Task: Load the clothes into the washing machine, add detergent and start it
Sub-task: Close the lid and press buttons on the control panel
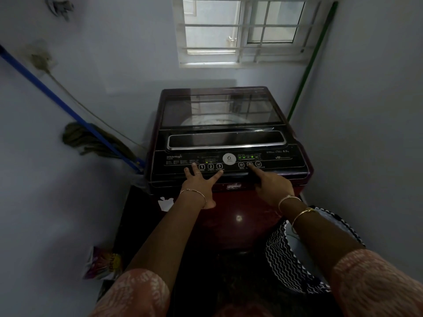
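Note:
A dark red top-loading washing machine [229, 202] stands in front of me with its glass lid [219, 108] closed. Its black control panel [174, 161] shows lit green indicators. My left hand [199, 181] rests flat on the panel's front edge, fingers spread near the numbered buttons. My right hand [270, 181] has its index finger stretched out, the tip pressing a round button [250, 164] on the panel's right side, the other fingers curled in. A black-and-white patterned laundry basket [283, 259] stands at the machine's lower right.
A blue-handled mop [75, 115] leans against the left wall, and a green pole [309, 72] stands in the right corner. A colourful packet [103, 264] lies on the floor at the left. A barred window [242, 30] is above the machine. The walls are close on both sides.

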`<state>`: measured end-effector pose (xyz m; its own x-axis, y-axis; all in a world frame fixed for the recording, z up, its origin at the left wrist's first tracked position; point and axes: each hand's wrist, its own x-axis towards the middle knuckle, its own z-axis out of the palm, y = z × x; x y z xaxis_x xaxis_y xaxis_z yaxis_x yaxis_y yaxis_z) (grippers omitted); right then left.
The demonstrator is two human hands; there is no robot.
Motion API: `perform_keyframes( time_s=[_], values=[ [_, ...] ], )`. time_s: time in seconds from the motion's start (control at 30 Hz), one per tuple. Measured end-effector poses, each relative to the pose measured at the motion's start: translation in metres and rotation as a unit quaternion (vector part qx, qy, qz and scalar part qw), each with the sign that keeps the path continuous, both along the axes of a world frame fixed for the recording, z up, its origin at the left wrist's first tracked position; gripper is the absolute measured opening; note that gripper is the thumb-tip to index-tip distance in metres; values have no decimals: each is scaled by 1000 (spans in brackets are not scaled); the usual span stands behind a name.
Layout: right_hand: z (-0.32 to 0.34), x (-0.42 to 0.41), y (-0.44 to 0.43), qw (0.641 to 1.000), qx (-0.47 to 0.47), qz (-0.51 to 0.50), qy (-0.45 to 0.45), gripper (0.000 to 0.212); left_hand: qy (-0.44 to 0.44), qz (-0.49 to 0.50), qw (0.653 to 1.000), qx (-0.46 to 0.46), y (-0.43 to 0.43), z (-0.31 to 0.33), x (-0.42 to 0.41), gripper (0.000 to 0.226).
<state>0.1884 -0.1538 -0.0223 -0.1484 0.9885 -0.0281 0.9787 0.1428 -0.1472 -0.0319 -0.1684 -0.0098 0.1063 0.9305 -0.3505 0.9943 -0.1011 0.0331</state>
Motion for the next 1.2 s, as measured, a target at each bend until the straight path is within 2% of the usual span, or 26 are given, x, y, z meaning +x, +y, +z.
perform_keyframes(
  time_s=[0.23, 0.53, 0.8, 0.97, 1.2],
  values=[
    [-1, 11, 0, 999, -6, -42, 2, 68, -3, -2, 1000, 1, 2, 0, -2, 100],
    [2, 14, 6, 999, -14, -47, -8, 67, 10, -3, 1000, 10, 1, -2, 0, 102],
    [0, 16, 8, 997, -36, -54, 30, 68, 22, -2, 1000, 9, 2, -4, 1, 104],
    [2, 19, 10, 992, -70, -63, 84, 71, 39, 0, 999, 10, 2, -3, 2, 105],
    [-1, 17, 8, 989, -89, -62, 96, 77, 47, -2, 999, 14, 1, -4, 1, 106]
  ],
)
